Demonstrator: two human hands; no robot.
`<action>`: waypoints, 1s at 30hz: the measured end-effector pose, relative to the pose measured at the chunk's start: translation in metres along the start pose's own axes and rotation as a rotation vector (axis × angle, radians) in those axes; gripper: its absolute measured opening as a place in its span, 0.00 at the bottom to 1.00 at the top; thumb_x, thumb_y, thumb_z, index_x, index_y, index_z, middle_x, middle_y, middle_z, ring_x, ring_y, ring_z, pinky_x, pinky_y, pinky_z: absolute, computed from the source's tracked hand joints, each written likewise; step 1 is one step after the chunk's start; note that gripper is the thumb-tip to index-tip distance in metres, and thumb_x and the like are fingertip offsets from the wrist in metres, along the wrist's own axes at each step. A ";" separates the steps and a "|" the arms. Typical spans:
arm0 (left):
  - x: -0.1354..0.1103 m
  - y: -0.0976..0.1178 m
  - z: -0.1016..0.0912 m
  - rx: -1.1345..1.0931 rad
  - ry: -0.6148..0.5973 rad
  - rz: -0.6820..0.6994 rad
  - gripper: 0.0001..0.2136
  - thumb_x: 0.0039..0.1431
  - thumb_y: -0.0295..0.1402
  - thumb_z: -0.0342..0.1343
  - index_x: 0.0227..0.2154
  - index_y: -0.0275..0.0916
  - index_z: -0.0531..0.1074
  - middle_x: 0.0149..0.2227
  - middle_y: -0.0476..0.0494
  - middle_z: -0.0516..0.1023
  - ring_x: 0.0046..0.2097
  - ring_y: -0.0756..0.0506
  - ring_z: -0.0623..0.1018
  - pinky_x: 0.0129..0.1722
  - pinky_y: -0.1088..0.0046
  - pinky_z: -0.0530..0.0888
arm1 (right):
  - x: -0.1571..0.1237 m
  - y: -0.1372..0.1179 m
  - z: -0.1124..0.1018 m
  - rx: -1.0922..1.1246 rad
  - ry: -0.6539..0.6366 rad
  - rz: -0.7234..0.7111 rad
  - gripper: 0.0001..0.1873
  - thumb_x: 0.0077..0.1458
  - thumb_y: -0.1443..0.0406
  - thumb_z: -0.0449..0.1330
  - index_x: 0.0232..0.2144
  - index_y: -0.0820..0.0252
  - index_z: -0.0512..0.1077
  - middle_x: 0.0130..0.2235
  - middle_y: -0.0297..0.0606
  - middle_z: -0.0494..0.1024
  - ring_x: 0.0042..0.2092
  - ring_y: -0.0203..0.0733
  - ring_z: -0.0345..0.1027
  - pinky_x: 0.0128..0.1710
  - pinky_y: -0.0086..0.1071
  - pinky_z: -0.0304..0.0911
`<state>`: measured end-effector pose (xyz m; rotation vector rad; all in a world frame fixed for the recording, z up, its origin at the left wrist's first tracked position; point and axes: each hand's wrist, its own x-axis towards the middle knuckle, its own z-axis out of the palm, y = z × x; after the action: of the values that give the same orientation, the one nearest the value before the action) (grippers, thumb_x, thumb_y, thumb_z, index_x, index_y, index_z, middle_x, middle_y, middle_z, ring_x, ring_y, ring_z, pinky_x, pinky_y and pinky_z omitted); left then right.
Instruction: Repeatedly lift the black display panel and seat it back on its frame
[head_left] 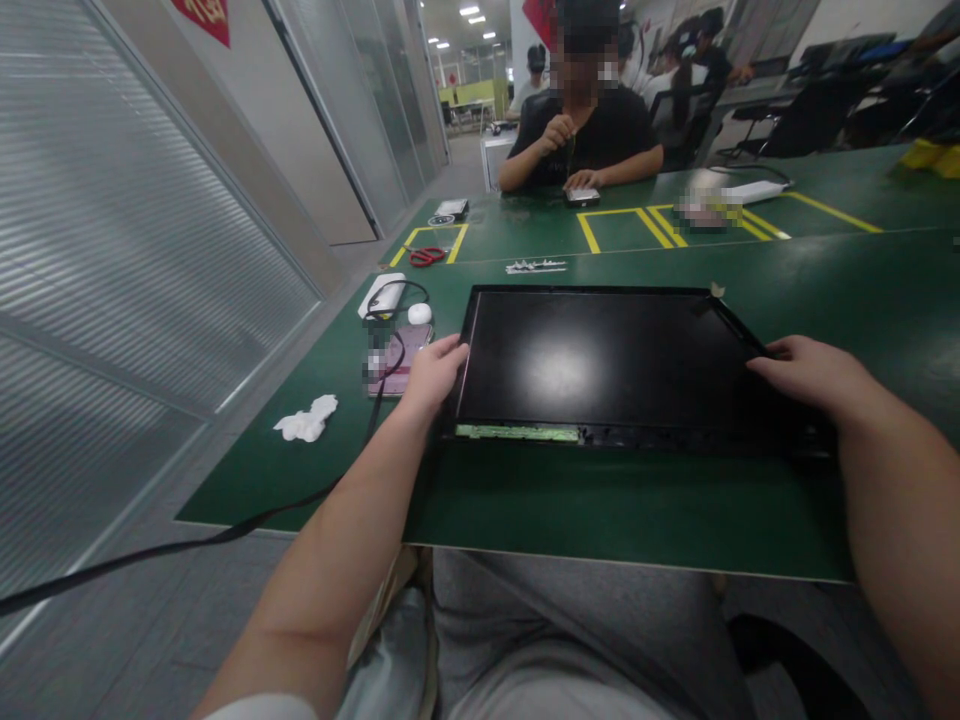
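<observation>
Taking the screen [600, 370] as the middle of the clock, it lies over the near part of the green table [622, 510], dark face up with a pale glare left of its middle; whether its underside touches the table I cannot tell. The left hand [435, 378] is clamped on its edge at 9 o'clock, thumb on the frame; the right hand [814, 375] is clamped on the edge at 3 o'clock, thumb over the rim, the other fingers partly hidden; the two hands are well apart. A green strip [517, 434] runs along the screen's near edge at 7 o'clock.

At 9 o'clock, just beyond the left hand, lies a phone [397, 362] with a cord over it; a white case [420, 314] sits just above the phone, near a white box [382, 297] between 9 and 10; a crumpled tissue [307, 420] lies between 8 and 9; red scissors [427, 257] lie at 10, by yellow tape [458, 243]; thin pale pieces [535, 267] lie at 11. At 12, across the table, sits a person in black [615, 130], one hand raised, the other on a small device [583, 198].
</observation>
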<state>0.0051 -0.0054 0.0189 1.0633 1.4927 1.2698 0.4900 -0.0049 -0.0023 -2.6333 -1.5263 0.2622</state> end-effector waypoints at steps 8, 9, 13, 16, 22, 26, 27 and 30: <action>0.004 0.002 0.001 -0.149 -0.014 -0.090 0.20 0.48 0.26 0.66 0.47 0.35 0.79 0.36 0.42 0.84 0.37 0.44 0.83 0.42 0.66 0.80 | -0.002 -0.001 -0.001 -0.012 -0.026 -0.010 0.28 0.52 0.51 0.56 0.50 0.61 0.74 0.45 0.51 0.79 0.42 0.54 0.73 0.38 0.42 0.66; 0.005 0.001 0.000 -0.156 -0.013 -0.097 0.21 0.48 0.26 0.67 0.48 0.35 0.78 0.36 0.42 0.84 0.37 0.44 0.83 0.42 0.65 0.81 | -0.001 -0.001 0.000 -0.012 -0.029 -0.013 0.28 0.52 0.51 0.56 0.49 0.61 0.74 0.45 0.51 0.79 0.42 0.54 0.73 0.38 0.42 0.66; 0.007 0.001 0.000 -0.174 0.017 -0.114 0.22 0.47 0.27 0.69 0.49 0.35 0.78 0.36 0.41 0.84 0.37 0.43 0.83 0.41 0.65 0.81 | 0.001 0.001 0.001 0.004 -0.013 -0.012 0.28 0.51 0.51 0.57 0.50 0.61 0.73 0.44 0.52 0.78 0.41 0.54 0.73 0.37 0.42 0.65; 0.007 0.001 0.000 -0.198 0.020 -0.125 0.22 0.48 0.26 0.68 0.49 0.35 0.78 0.35 0.42 0.84 0.36 0.44 0.83 0.40 0.68 0.81 | 0.003 0.003 0.002 0.005 -0.023 -0.016 0.29 0.52 0.50 0.56 0.50 0.62 0.73 0.44 0.53 0.78 0.41 0.54 0.72 0.38 0.42 0.65; 0.008 0.000 0.000 -0.300 0.013 -0.150 0.21 0.49 0.23 0.67 0.49 0.34 0.78 0.33 0.42 0.84 0.32 0.47 0.82 0.36 0.73 0.80 | 0.008 0.006 0.005 -0.013 -0.031 -0.018 0.29 0.52 0.50 0.57 0.51 0.60 0.73 0.45 0.51 0.78 0.43 0.55 0.73 0.39 0.42 0.66; 0.008 0.001 0.001 -0.325 0.045 -0.166 0.19 0.50 0.22 0.66 0.47 0.33 0.79 0.31 0.43 0.83 0.30 0.47 0.82 0.35 0.74 0.80 | 0.004 0.004 0.003 -0.023 -0.042 -0.022 0.29 0.53 0.50 0.56 0.51 0.61 0.73 0.45 0.51 0.79 0.43 0.54 0.73 0.41 0.42 0.66; 0.008 0.002 0.002 -0.329 0.049 -0.167 0.19 0.51 0.21 0.66 0.47 0.33 0.79 0.31 0.43 0.83 0.30 0.47 0.82 0.35 0.74 0.80 | 0.003 0.003 0.002 -0.021 -0.047 -0.020 0.29 0.53 0.50 0.56 0.51 0.61 0.73 0.45 0.51 0.79 0.43 0.54 0.73 0.41 0.42 0.66; 0.008 0.002 0.002 -0.337 0.046 -0.174 0.18 0.51 0.22 0.66 0.47 0.33 0.79 0.30 0.44 0.83 0.29 0.47 0.81 0.34 0.73 0.80 | 0.001 0.001 0.001 -0.010 -0.036 -0.011 0.28 0.53 0.51 0.56 0.50 0.61 0.74 0.46 0.52 0.78 0.44 0.55 0.73 0.40 0.42 0.66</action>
<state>0.0053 0.0026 0.0199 0.6744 1.3141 1.3686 0.4915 -0.0043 -0.0040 -2.6405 -1.5569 0.3039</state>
